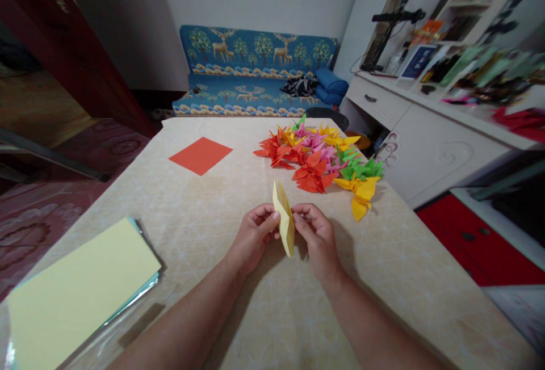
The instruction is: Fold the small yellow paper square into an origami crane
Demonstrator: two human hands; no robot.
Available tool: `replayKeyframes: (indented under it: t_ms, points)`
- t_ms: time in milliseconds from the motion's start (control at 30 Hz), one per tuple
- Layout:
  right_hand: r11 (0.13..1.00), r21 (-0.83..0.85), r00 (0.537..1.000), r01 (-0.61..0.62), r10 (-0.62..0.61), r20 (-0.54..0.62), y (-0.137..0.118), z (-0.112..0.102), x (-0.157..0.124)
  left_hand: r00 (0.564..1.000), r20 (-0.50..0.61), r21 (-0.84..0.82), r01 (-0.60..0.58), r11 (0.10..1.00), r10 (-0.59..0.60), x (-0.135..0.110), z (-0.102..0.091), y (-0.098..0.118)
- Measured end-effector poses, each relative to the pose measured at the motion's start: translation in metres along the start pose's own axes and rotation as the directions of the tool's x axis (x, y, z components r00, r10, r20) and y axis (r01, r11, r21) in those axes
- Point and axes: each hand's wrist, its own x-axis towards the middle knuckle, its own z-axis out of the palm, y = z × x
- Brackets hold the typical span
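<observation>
A folded piece of pale yellow paper (284, 221) is held up over the table, narrow and slightly tilted, its layers parted at the top. My left hand (256, 232) pinches its left side, thumb in front. My right hand (314, 232) grips its right edge between thumb and fingers. Beyond my hands, to the right, lies a cluster of folded paper cranes in red, pink, yellow and green, with a red crane (313, 174) and a yellow crane (361, 193) nearest me. A flat red paper square (201, 156) rests further off on the left.
The table (204, 211) has a pale patterned cover. A stack of coloured paper (85, 290), yellow on top, lies in clear plastic at the near left. Behind the table stands a blue sofa (255, 80) with deer patterns. A cluttered white cabinet (447, 148) stands at the right.
</observation>
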Motion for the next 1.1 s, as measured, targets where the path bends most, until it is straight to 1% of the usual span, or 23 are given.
replayKeyframes:
  t_ms: [367, 500, 633, 700, 833, 900, 1000, 1100]
  points:
    - [0.997, 0.062, 0.998, -0.047, 0.045, 0.044, 0.0018, 0.0, 0.0013, 1.0, 0.007, -0.027, 0.018, 0.999, -0.018, 0.0012, -0.004, -0.0027]
    - [0.999, 0.038, 0.999, -0.03, 0.029, 0.035, 0.0035, -0.0005, 0.0022, 0.999, 0.025, -0.018, 0.022, 1.0, -0.022, 0.0012, -0.0036, -0.0031]
    - [1.0, 0.017, 0.998, -0.004, 0.002, 0.063, 0.0038, -0.0014, 0.0021, 0.999, 0.03, 0.002, 0.029, 1.0, -0.029, 0.0006, -0.0024, -0.0028]
    - [0.999, 0.044, 0.996, -0.003, -0.001, 0.091, 0.004, -0.0019, 0.0018, 1.0, 0.016, 0.0, 0.022, 1.0, -0.022, 0.0005, -0.0021, -0.0025]
    - [0.99, 0.133, 0.991, -0.05, 0.033, 0.129, 0.0035, -0.0019, 0.0011, 0.999, -0.037, 0.014, -0.004, 1.0, 0.004, 0.0013, -0.0029, -0.0031]
    - [0.993, 0.108, 0.992, -0.049, 0.036, 0.124, 0.0029, -0.0019, 0.0012, 0.999, -0.048, 0.054, -0.015, 0.998, 0.018, 0.0015, -0.0031, -0.0038]
    - [1.0, 0.03, 0.997, 0.003, -0.005, 0.079, 0.003, -0.0032, 0.0021, 0.999, -0.035, 0.11, -0.037, 0.993, 0.041, 0.0015, -0.0016, -0.0039]
    - [0.998, -0.044, 0.999, 0.05, -0.05, 0.007, 0.0039, -0.0052, 0.0033, 0.991, -0.044, 0.123, -0.119, 0.985, 0.125, 0.001, 0.0013, -0.0019]
